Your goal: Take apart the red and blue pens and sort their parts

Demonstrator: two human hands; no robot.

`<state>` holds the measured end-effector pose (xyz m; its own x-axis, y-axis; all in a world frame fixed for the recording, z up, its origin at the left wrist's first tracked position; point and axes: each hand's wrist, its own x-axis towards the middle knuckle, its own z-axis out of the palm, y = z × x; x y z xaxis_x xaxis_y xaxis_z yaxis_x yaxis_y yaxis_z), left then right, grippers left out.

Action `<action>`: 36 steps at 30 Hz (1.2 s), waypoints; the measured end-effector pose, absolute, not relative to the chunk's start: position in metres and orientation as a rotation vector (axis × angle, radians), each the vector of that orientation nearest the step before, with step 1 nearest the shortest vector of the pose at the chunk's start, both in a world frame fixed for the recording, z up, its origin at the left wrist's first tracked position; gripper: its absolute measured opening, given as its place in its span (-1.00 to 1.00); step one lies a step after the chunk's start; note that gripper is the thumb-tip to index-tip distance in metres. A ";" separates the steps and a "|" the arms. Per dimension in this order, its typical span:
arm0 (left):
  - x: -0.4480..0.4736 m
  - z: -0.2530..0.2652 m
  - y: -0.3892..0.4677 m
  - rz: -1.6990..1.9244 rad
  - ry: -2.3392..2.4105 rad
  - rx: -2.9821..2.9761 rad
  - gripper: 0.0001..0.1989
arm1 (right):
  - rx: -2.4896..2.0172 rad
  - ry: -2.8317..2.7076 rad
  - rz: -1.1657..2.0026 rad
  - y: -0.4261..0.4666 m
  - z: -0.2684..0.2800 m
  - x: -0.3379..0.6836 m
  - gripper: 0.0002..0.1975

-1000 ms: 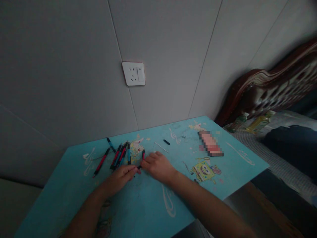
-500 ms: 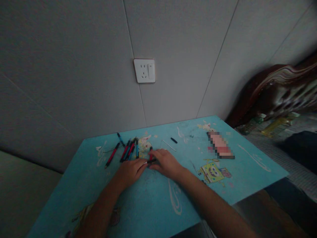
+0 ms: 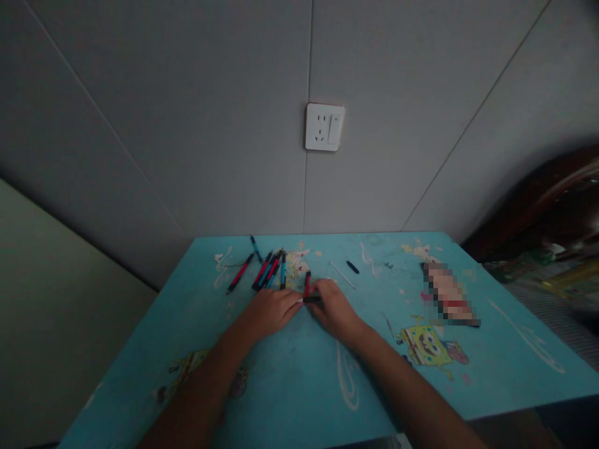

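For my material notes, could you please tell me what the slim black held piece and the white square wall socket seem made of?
Slim black held piece: possibly plastic or rubber, matte; no clear shine. White square wall socket: probably plastic, smooth; even, uniformly white faceplate.

Pens point(image 3: 270, 269) blocking beyond left hand point(image 3: 274, 307), open tabletop point(image 3: 294, 380) between forearms point(image 3: 393, 368)

White socket point(image 3: 321, 127) on grey wall point(image 3: 187, 112) (switch point(image 3: 334, 129) at right).

there are at least six pens point(image 3: 240, 274), two hands point(image 3: 275, 308), one white rod point(image 3: 343, 275) and one socket plate point(image 3: 324, 127).
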<state>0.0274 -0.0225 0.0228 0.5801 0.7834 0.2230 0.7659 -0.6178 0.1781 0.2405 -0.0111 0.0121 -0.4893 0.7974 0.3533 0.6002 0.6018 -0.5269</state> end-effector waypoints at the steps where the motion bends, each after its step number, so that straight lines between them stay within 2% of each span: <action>1: 0.028 0.024 -0.023 0.429 1.339 2.736 -0.73 | -1.096 -2.240 0.445 -0.011 0.012 0.240 -0.72; 8: 0.028 0.027 -0.023 0.404 1.352 2.758 -0.74 | -1.120 -2.237 0.451 -0.013 0.015 0.240 -0.86; 10: 0.027 0.028 -0.023 0.399 1.359 2.754 -0.75 | -1.089 -2.230 0.448 -0.014 0.016 0.239 -0.72; 11: 0.027 0.029 -0.023 0.395 1.362 2.753 -0.75 | -1.074 -2.255 0.451 -0.014 0.016 0.239 -0.71; 16: 0.029 0.031 -0.025 0.365 1.390 2.757 -0.72 | -1.084 -2.312 0.465 -0.012 0.015 0.238 -0.90; 17: 0.030 0.031 -0.025 0.363 1.389 2.753 -0.71 | -1.083 -2.292 0.469 -0.012 0.015 0.239 -0.88; 19: 0.030 0.030 -0.025 0.355 1.393 2.745 -0.70 | -1.071 -2.281 0.480 -0.012 0.015 0.239 -0.73; 22: 0.030 0.029 -0.024 0.336 1.402 2.734 -0.69 | -1.095 -2.352 0.505 -0.012 0.015 0.240 -0.79; 27: 0.028 0.025 -0.021 0.322 1.435 2.718 -0.69 | -1.141 -2.315 0.562 -0.008 0.015 0.245 -0.77; 31: 0.024 0.023 -0.018 0.216 1.483 2.767 -0.42 | -1.078 -2.231 0.562 -0.001 0.018 0.255 -0.78; 36: 0.018 0.024 -0.017 0.179 1.535 2.758 -0.38 | -1.100 -2.229 0.548 0.010 0.019 0.271 -0.73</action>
